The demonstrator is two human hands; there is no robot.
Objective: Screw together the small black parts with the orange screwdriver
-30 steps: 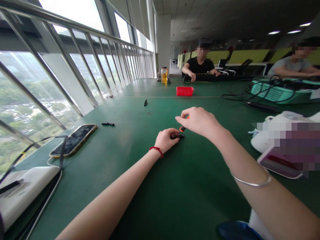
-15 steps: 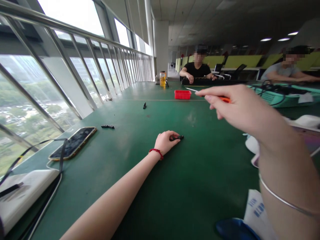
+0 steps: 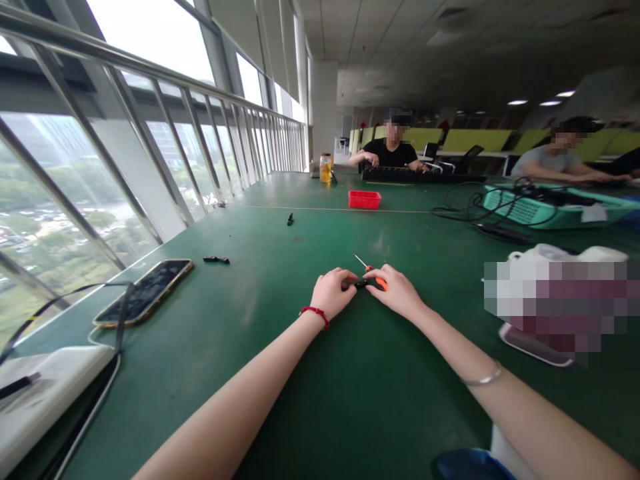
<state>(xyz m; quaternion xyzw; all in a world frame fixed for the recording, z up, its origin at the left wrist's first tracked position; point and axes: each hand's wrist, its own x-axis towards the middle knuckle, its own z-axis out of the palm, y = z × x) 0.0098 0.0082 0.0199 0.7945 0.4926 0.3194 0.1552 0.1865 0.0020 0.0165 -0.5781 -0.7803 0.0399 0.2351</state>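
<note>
One small black part (image 3: 361,284) lies between the nearly closed left hand (image 3: 334,292), pinching it seemingly for steadiness, and the loosely curled right hand (image 3: 396,292), which tucks a screwdriver (image 3: 369,268) aside, likely for freer fingering.

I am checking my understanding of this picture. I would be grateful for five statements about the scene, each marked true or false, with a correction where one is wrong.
1. The right hand holds a screwdriver with orange on its handle. True.
2. The screwdriver's tip touches the small black piece. False: the tip points away from the person, clear of the small black piece at the fingers of the left hand.
3. A phone lies to the left of the left hand. True.
4. The red box stands nearer to the person than the hands. False: the red box stands beyond both hands.
5. A red bracelet is on the left wrist. True.
</note>
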